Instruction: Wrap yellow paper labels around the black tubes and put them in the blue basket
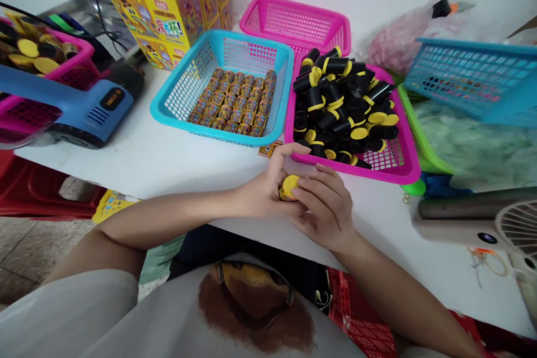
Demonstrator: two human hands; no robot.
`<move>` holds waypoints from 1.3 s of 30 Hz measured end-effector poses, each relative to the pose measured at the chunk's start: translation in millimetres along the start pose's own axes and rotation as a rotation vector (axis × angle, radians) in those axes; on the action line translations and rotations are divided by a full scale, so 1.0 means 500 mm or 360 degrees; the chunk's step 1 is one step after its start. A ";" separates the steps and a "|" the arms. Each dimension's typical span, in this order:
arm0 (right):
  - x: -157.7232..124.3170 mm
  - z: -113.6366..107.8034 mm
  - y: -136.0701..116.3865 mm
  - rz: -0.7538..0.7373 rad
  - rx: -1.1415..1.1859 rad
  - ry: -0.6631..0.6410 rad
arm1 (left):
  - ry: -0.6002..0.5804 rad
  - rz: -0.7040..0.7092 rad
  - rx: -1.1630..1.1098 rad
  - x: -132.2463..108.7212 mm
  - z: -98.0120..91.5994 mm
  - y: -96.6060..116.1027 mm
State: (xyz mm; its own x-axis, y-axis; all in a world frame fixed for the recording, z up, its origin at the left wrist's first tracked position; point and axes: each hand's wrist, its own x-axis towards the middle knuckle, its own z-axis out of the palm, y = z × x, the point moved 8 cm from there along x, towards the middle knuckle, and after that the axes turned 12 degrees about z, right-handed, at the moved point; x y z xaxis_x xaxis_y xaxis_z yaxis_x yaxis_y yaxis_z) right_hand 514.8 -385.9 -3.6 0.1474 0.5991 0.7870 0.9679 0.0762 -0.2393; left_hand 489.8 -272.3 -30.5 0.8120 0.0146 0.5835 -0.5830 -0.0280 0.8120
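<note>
A small printed canister with a yellow lid (290, 185) is held between my two hands over the table's front edge. My left hand (268, 193) curls around its side, with the index finger stretched out above it toward the pink basket. The fingertips of my right hand (329, 204) press on the lid's right side, closed around it. Just behind the hands stands a pink basket (394, 170) heaped with black canisters with yellow lids (331, 117). Left of it, a blue basket (168, 103) holds rows of small printed canisters (235, 103). A small printed card (269, 149) lies before it.
Yellow printed boxes (155, 11) are stacked at the back left, near a blue heat gun or similar power tool (98, 106). Another pink basket (293, 17) stands behind. On the right are a blue basket (474, 81), plastic bags (482, 151) and a fan (518, 224).
</note>
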 end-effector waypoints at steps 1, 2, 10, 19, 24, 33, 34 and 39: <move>0.002 0.001 0.001 0.0005 -0.0045 -0.0013 | 0.0010 0.0056 0.0069 0.001 -0.002 0.002; 0.004 0.002 0.003 0.0013 -0.0081 -0.0018 | 0.0012 0.0130 0.0129 0.002 -0.004 0.006; 0.018 0.014 0.003 -0.0061 -0.0021 -0.0017 | -0.0005 0.0372 0.0447 0.003 -0.014 0.006; 0.011 0.001 0.007 -0.0119 0.0174 -0.0051 | -0.0200 0.0183 -0.0013 0.006 0.004 -0.012; 0.013 -0.001 0.005 -0.0108 0.0190 -0.0061 | -0.0311 0.0207 -0.0034 0.002 0.006 -0.018; 0.007 0.012 0.016 -0.0072 0.0158 -0.0095 | -0.0069 0.0387 0.0408 0.000 -0.003 0.002; 0.006 0.015 0.018 -0.0065 0.0155 -0.0101 | -0.0019 0.0405 0.0489 -0.001 -0.006 0.006; 0.023 0.002 0.051 0.0009 -0.0044 -0.0025 | 0.0165 0.0187 0.0850 0.016 -0.052 0.041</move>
State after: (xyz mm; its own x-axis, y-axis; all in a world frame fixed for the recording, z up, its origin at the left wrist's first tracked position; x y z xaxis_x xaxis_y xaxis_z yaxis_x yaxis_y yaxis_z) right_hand 541.2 -376.1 -1.4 0.1498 0.6121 0.7765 0.9724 0.0511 -0.2278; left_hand 483.9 -247.0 -8.9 0.7196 0.0781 0.6899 -0.5524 -0.5376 0.6370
